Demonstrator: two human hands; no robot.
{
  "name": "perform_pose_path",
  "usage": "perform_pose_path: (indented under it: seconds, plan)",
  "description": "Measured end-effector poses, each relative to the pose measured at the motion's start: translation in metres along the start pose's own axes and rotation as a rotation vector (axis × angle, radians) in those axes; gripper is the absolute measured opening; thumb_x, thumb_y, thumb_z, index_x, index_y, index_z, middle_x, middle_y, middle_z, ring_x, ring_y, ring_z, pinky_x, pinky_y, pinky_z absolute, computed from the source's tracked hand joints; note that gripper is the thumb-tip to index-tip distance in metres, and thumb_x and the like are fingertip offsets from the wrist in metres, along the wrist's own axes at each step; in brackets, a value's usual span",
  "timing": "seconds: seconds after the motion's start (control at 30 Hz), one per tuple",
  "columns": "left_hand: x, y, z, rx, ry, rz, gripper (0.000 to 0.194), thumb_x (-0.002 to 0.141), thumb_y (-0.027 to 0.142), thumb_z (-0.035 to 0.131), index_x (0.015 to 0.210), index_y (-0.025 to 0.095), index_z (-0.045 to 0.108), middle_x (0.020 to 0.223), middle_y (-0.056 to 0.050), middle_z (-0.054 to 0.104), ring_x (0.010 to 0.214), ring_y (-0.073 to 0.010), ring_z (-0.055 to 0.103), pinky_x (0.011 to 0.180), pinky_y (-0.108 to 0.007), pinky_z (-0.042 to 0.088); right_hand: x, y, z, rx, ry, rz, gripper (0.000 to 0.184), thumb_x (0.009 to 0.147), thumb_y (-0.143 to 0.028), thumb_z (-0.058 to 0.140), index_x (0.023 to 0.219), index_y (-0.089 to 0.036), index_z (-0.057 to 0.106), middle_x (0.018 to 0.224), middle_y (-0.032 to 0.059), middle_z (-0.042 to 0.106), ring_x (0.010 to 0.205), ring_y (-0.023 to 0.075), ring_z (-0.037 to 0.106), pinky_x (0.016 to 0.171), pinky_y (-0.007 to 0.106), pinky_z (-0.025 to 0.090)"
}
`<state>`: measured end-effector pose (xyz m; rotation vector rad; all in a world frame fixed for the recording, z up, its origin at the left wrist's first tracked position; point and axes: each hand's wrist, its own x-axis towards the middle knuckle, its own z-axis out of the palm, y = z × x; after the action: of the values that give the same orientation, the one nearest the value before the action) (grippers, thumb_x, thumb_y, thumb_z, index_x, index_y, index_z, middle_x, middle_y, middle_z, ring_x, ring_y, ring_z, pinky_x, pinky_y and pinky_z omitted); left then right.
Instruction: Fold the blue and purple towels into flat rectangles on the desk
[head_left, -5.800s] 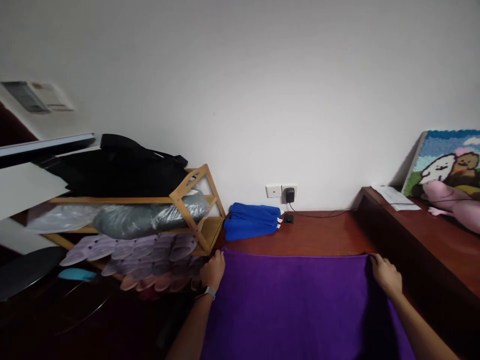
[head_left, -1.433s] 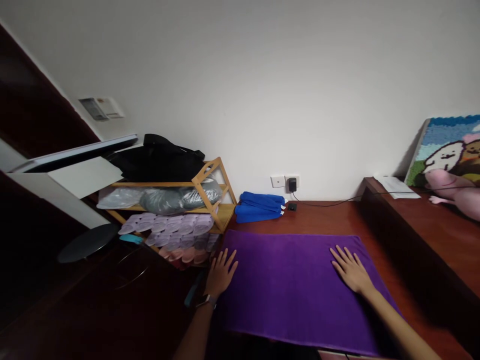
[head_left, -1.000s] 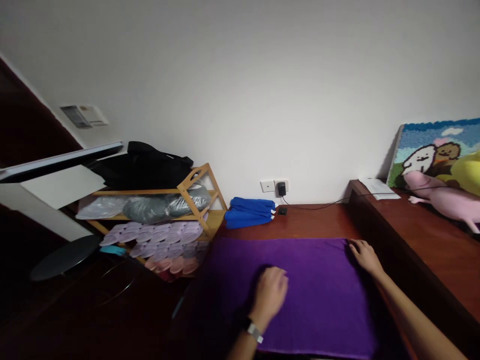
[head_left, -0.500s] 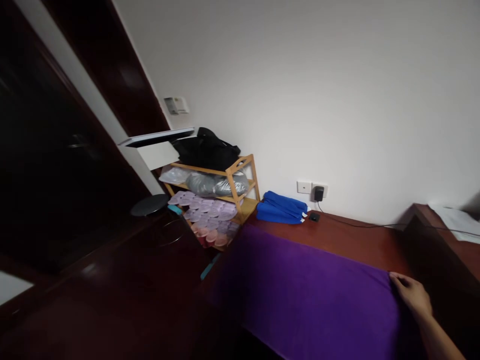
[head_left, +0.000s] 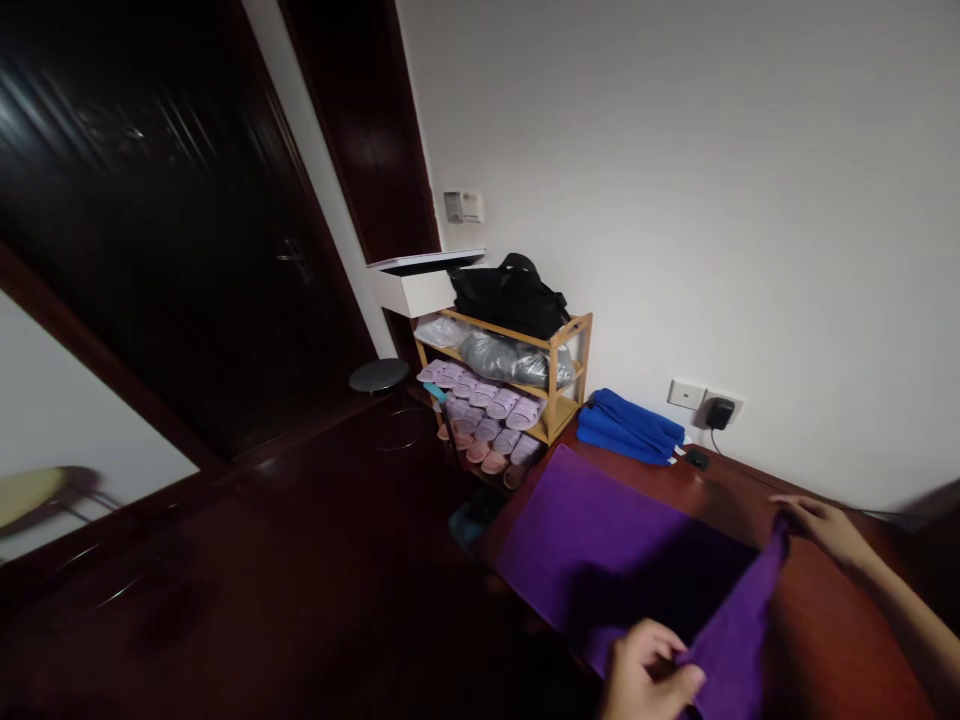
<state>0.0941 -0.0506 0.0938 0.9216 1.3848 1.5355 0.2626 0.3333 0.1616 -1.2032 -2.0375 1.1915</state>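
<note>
A purple towel [head_left: 592,535] lies on a dark red wooden table [head_left: 825,640]. My left hand [head_left: 649,680], at the bottom of the view, is closed on the towel's near right corner. My right hand [head_left: 821,525] pinches the far right corner. Between the two hands the right edge of the towel is lifted off the table and folded over toward the left. A stack of folded blue towels [head_left: 628,428] sits at the back of the table by the wall.
A wooden shoe rack [head_left: 517,385] with several slippers and a black bag [head_left: 508,295] on top stands left of the table. A charger [head_left: 720,412] is plugged into the wall socket. A round stool [head_left: 379,377] and a dark door [head_left: 187,260] are to the left.
The hands went from lying flat on the towel to gripping its right edge and lifting it. The view has swung sharply left, and the door and floor now show.
</note>
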Motion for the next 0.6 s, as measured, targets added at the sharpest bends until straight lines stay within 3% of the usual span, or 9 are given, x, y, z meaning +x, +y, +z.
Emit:
perform_pose_path:
  seconds: [0.07, 0.13, 0.2, 0.27, 0.33, 0.43, 0.5, 0.6]
  plan:
    - [-0.010, 0.024, -0.043, -0.100, 0.259, 0.022, 0.049, 0.076, 0.064, 0.081, 0.091, 0.019, 0.070, 0.071, 0.000, 0.064, 0.066, -0.0162, 0.064, 0.061, -0.027, 0.055, 0.017, -0.061, 0.047, -0.019, -0.118, -0.104, 0.054, 0.069, -0.062, 0.063, 0.100, -0.020, 0.079, 0.093, 0.0128, 0.079, 0.089, 0.0304, 0.073, 0.086, 0.040, 0.057]
    - [-0.021, 0.048, -0.085, -0.178, 0.478, 0.045, 0.050, 0.075, 0.067, 0.079, 0.086, 0.020, 0.068, 0.070, 0.001, 0.062, 0.063, -0.0149, 0.062, 0.055, -0.024, 0.053, 0.035, -0.116, 0.102, -0.163, -0.167, -0.225, 0.050, 0.074, -0.052, 0.062, 0.107, -0.019, 0.077, 0.098, 0.0093, 0.079, 0.091, 0.0277, 0.073, 0.089, 0.038, 0.057]
    - [-0.028, 0.063, -0.124, -0.186, 0.626, 0.064, 0.049, 0.074, 0.066, 0.080, 0.083, 0.020, 0.068, 0.069, 0.002, 0.061, 0.061, -0.0144, 0.062, 0.055, -0.023, 0.052, 0.054, -0.158, 0.162, -0.378, -0.220, -0.337, 0.043, 0.082, -0.039, 0.055, 0.114, -0.020, 0.075, 0.106, 0.0077, 0.078, 0.097, 0.0243, 0.072, 0.093, 0.035, 0.055]
    - [-0.028, 0.063, -0.159, -0.141, 0.736, 0.072, 0.050, 0.072, 0.069, 0.079, 0.081, 0.021, 0.067, 0.064, 0.003, 0.059, 0.057, -0.0141, 0.060, 0.055, -0.024, 0.052, 0.073, -0.184, 0.226, -0.457, -0.255, -0.373, 0.036, 0.085, -0.029, 0.053, 0.112, -0.023, 0.076, 0.110, 0.0062, 0.077, 0.104, 0.0222, 0.071, 0.097, 0.032, 0.052]
    - [-0.023, 0.046, -0.191, -0.063, 0.842, 0.054, 0.057, 0.068, 0.076, 0.076, 0.079, 0.021, 0.068, 0.059, 0.003, 0.059, 0.053, -0.0154, 0.060, 0.056, -0.026, 0.053, 0.089, -0.195, 0.287, -0.513, -0.279, -0.375, 0.032, 0.087, -0.024, 0.054, 0.109, -0.025, 0.077, 0.113, 0.0064, 0.076, 0.108, 0.0211, 0.069, 0.099, 0.030, 0.049]
    - [-0.010, 0.001, -0.231, 0.070, 1.003, -0.027, 0.071, 0.058, 0.090, 0.069, 0.077, 0.022, 0.069, 0.066, -0.003, 0.068, 0.063, -0.0231, 0.068, 0.061, -0.031, 0.056, 0.103, -0.186, 0.363, -0.613, -0.285, -0.332, 0.026, 0.087, -0.023, 0.058, 0.104, -0.025, 0.079, 0.118, 0.0093, 0.072, 0.108, 0.0221, 0.068, 0.098, 0.031, 0.049]
    - [-0.005, -0.030, -0.251, 0.153, 1.085, -0.083, 0.074, 0.057, 0.093, 0.063, 0.080, 0.023, 0.070, 0.078, -0.008, 0.074, 0.079, -0.0296, 0.073, 0.070, -0.034, 0.058, 0.108, -0.171, 0.397, -0.666, -0.280, -0.299, 0.025, 0.089, -0.025, 0.059, 0.104, -0.026, 0.079, 0.120, 0.0098, 0.070, 0.107, 0.0227, 0.067, 0.095, 0.033, 0.049]
    - [-0.003, -0.066, -0.266, 0.247, 1.115, -0.205, 0.063, 0.071, 0.086, 0.054, 0.084, 0.025, 0.067, 0.085, -0.008, 0.077, 0.088, -0.0315, 0.074, 0.080, -0.037, 0.057, 0.115, -0.148, 0.426, -0.699, -0.275, -0.280, 0.027, 0.091, -0.028, 0.058, 0.110, -0.027, 0.076, 0.124, 0.0098, 0.068, 0.110, 0.0245, 0.066, 0.095, 0.036, 0.049]
